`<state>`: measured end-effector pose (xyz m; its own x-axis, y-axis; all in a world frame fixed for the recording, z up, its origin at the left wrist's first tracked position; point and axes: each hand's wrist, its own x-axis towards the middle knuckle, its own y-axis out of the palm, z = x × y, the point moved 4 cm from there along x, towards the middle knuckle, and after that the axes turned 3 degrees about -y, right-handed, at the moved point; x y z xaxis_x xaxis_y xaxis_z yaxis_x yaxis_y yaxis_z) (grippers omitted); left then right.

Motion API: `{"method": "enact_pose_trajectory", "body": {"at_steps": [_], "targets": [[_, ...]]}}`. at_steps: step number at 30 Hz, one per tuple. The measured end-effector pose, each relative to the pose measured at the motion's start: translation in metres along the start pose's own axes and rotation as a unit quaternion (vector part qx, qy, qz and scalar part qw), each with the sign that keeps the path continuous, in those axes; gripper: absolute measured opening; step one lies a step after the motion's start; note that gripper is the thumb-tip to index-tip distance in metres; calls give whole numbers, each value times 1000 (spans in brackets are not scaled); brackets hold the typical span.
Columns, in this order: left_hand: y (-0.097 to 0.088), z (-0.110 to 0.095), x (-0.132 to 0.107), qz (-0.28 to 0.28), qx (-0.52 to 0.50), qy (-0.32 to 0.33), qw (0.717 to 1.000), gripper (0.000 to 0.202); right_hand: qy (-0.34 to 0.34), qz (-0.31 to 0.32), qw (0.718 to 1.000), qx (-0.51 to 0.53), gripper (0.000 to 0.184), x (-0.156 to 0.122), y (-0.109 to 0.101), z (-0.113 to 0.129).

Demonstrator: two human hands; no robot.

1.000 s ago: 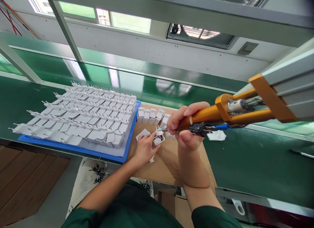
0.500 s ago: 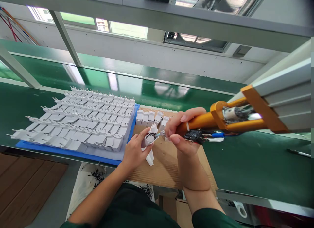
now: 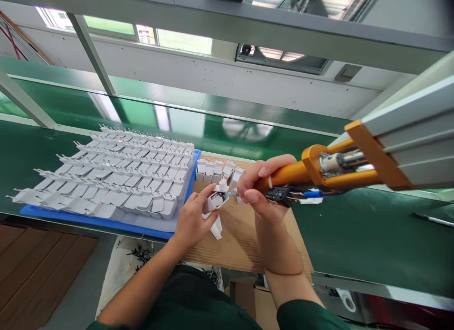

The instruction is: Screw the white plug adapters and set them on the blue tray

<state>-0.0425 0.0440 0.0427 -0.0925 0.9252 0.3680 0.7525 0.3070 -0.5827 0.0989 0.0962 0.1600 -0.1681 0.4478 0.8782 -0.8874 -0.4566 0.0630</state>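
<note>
A white plug-in charger housing (image 3: 213, 203) lies in the fingers of my left hand (image 3: 195, 216), its open side toward the right. Its pin end (image 3: 222, 182) sticks up at the top. My right hand (image 3: 264, 188) is wrapped round a gold glue dispensing gun (image 3: 287, 176) near its front end. The gun's narrow tip (image 3: 230, 193) reaches the housing's opening; whether it touches the inside I cannot tell. A black switch (image 3: 278, 195) with wires sits on the gun's underside by my thumb. Below my left hand, a loose white piece (image 3: 216, 227) rests on the cardboard.
To the left, a blue tray (image 3: 106, 220) holds rows of white charger housings (image 3: 131, 169). Several more housings (image 3: 214, 168) stand on the brown cardboard (image 3: 234, 247) behind my hands. A grey profile arm (image 3: 418, 136) carries the gun from the right. A pen (image 3: 432, 220) lies on the green bench.
The gun's tip stays at the housing, and both hands keep their grip. A mechanism inside the gun's gold frame looks slightly shifted. The whole view has drifted a little.
</note>
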Motion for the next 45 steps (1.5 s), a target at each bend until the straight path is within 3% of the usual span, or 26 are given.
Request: {"method": "enact_pose_trajectory", "body": {"at_steps": [7,26,35,39,45], "targets": [[-1,-2,-1,0,8,4,1000,53,-17,4,1000,-4,31,0,1,1],[1,1,-1,0,-1,-4,1000,53,16,-10,1000,2,28,-2,2,3],[5,7,0,15,-80,-37,996,51,-7,11,1000,5,34,0,-2,-1],[22,20,-1,35,-210,-97,972,50,-3,15,1000,12,35,-1,0,1],[58,23,-4,47,-415,-157,895,62,13,13,1000,19,38,-8,3,12]]}}
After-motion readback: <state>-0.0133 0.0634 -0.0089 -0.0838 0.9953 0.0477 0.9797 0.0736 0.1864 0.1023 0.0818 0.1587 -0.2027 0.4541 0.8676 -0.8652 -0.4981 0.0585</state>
